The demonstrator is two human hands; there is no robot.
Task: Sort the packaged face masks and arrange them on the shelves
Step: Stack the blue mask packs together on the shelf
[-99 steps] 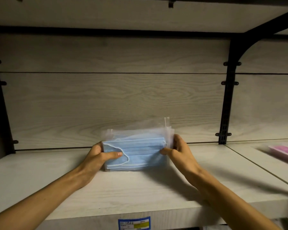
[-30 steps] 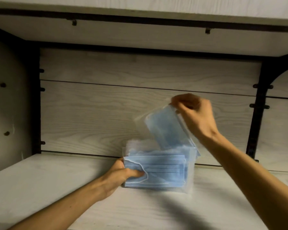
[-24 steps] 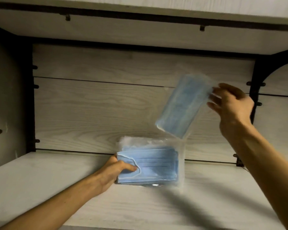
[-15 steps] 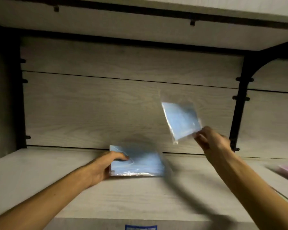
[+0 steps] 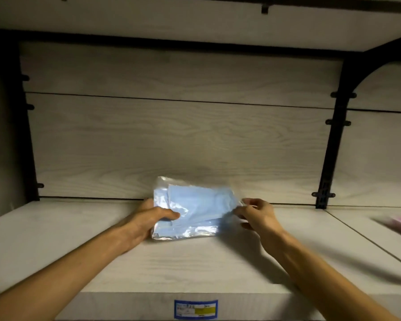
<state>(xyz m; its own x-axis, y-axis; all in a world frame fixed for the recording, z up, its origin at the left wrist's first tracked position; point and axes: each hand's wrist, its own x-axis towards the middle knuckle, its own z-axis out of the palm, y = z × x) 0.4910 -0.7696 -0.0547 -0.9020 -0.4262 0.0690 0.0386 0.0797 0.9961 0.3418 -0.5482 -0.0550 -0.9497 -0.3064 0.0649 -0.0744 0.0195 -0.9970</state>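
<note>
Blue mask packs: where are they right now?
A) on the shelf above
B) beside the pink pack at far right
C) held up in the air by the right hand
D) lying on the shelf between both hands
D: the blue mask packs lie on the shelf, the left hand gripping their left end and the right hand at their right edge.

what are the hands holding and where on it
The left hand grips the blue mask packs at their left end; the right hand pinches the top pack's right edge.

Two bare forearms, hands (image 5: 146, 218) ungloved, sleeveless
</note>
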